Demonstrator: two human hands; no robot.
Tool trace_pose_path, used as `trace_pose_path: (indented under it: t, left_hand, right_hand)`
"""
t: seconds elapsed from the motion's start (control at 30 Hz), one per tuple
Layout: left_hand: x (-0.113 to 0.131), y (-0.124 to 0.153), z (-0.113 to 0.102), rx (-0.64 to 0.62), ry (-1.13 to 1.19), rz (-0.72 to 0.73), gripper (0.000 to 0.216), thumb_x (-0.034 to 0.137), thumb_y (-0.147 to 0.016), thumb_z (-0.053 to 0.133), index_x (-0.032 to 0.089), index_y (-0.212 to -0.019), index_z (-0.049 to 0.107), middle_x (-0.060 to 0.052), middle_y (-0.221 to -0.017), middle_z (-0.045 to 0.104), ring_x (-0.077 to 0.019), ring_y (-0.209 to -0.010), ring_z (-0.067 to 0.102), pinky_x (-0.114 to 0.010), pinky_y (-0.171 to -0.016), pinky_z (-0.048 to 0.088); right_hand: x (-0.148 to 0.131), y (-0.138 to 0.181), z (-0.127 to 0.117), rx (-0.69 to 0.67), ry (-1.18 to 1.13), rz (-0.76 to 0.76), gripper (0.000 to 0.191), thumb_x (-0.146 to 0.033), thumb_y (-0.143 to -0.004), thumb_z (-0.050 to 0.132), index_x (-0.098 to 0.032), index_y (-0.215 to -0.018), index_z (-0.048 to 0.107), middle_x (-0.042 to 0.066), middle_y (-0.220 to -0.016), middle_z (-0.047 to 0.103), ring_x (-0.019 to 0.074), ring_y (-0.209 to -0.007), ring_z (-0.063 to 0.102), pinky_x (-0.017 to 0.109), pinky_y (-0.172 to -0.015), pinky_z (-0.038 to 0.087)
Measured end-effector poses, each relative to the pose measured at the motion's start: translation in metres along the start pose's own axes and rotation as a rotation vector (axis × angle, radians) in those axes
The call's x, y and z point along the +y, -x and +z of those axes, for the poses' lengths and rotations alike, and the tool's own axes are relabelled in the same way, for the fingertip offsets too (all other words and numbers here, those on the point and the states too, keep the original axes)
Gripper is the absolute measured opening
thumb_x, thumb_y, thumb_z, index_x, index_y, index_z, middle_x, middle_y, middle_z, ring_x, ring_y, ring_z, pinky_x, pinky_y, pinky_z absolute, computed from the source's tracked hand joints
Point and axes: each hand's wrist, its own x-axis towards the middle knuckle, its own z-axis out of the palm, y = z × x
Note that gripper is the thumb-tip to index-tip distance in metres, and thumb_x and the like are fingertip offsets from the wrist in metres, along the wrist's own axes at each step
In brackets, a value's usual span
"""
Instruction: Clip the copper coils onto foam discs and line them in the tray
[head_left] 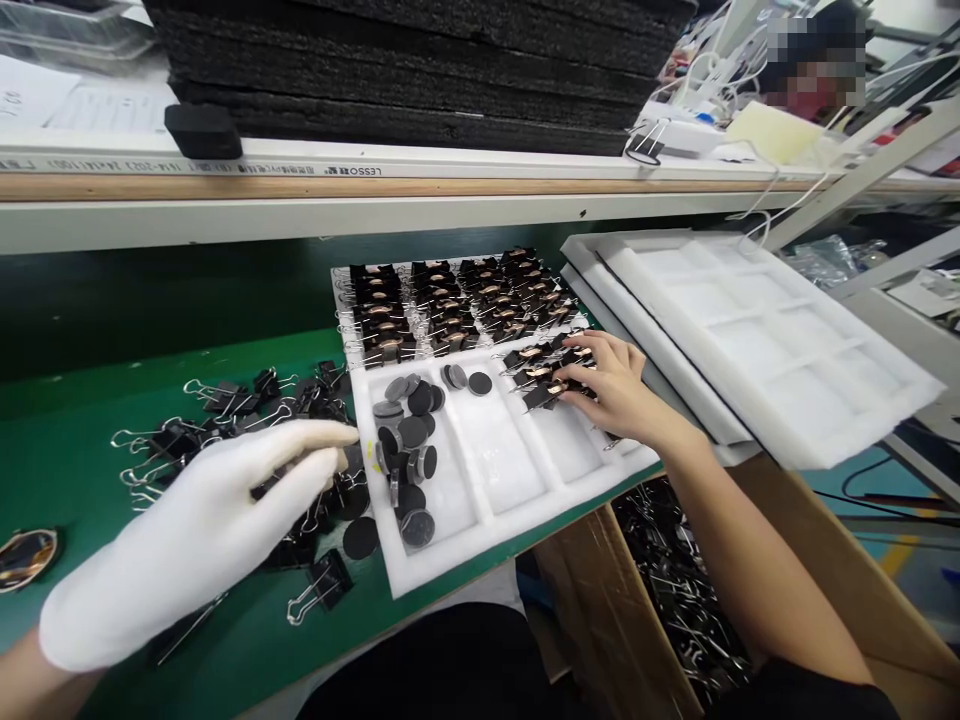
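My left hand (pixel 217 500), in a white glove, is above a loose pile of black binder clips (pixel 232 397) on the green table. Its fingers are stretched out, thumb and forefinger slightly apart, and I see nothing between them. The fingertips are close to the left rim of a white foam tray (pixel 491 515). Round dark discs (pixel 412 432) lie scattered in the tray's left compartment. My bare right hand (pixel 615 390) has its fingers closed on a binder clip (pixel 541 396) in the right compartment, among other clips gripping copper-coloured pieces. The fingers partly hide these clips.
Behind the tray, rows of binder clips (pixel 450 305) fill another section. Empty foam trays (pixel 772 340) are stacked at right. Below the table edge, a cardboard box (pixel 615 590) holds many clips. Black foam slabs (pixel 420 70) lie on the shelf above. A person (pixel 814 65) is in the background.
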Motion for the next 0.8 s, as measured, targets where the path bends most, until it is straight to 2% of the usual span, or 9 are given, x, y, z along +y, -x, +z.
trace_pose_path:
  t: [0.3, 0.47, 0.57, 0.7, 0.8]
  left_hand:
    - [-0.005, 0.002, 0.003, 0.011, 0.000, 0.097, 0.035, 0.058, -0.098, 0.050, 0.041, -0.119, 0.072, 0.008, -0.115, 0.079, -0.0181, -0.099, 0.077, -0.019, -0.085, 0.060]
    - [-0.005, 0.001, 0.005, 0.013, -0.024, 0.138, 0.033, 0.056, -0.098, 0.052, 0.042, -0.122, 0.072, 0.009, -0.121, 0.078, -0.0186, -0.104, 0.075, -0.020, -0.089, 0.059]
    - [-0.007, 0.006, 0.002, 0.036, -0.053, 0.160, 0.032, 0.054, -0.099, 0.052, 0.043, -0.122, 0.070, 0.010, -0.121, 0.077, -0.0184, -0.105, 0.075, -0.021, -0.090, 0.059]
    - [-0.017, 0.018, -0.011, 0.165, -0.158, 0.147, 0.034, 0.055, -0.098, 0.051, 0.044, -0.126, 0.067, 0.010, -0.125, 0.075, -0.0196, -0.109, 0.073, -0.025, -0.092, 0.058]
    - [-0.032, 0.026, -0.019, 0.343, -0.239, 0.074, 0.038, 0.054, -0.099, 0.047, 0.038, -0.127, 0.067, 0.006, -0.126, 0.074, -0.0213, -0.111, 0.072, -0.032, -0.098, 0.057]
  right_hand:
    - [-0.009, -0.003, 0.002, 0.025, 0.108, -0.053, 0.011, -0.025, -0.098, 0.064, -0.021, -0.101, 0.074, 0.019, -0.138, 0.052, 0.0430, -0.142, 0.037, 0.058, -0.107, 0.025]
    - [-0.004, -0.002, 0.013, 0.053, 0.033, -0.027, 0.011, -0.029, -0.100, 0.063, -0.024, -0.102, 0.073, 0.016, -0.141, 0.051, 0.0407, -0.143, 0.037, 0.056, -0.104, 0.029]
    - [-0.006, 0.002, 0.009, 0.060, 0.067, -0.023, 0.011, -0.029, -0.100, 0.064, -0.023, -0.106, 0.071, 0.017, -0.143, 0.050, 0.0418, -0.143, 0.037, 0.057, -0.104, 0.030]
    - [-0.039, 0.006, -0.016, 0.119, 0.080, -0.021, 0.029, -0.029, -0.099, 0.063, -0.020, -0.127, 0.061, 0.021, -0.143, 0.049, 0.0420, -0.137, 0.044, 0.053, -0.099, 0.037]
    - [-0.081, -0.007, -0.028, 0.162, 0.046, -0.157, 0.024, -0.025, -0.102, 0.057, -0.019, -0.125, 0.061, 0.019, -0.138, 0.056, 0.0376, -0.131, 0.051, 0.049, -0.099, 0.039]
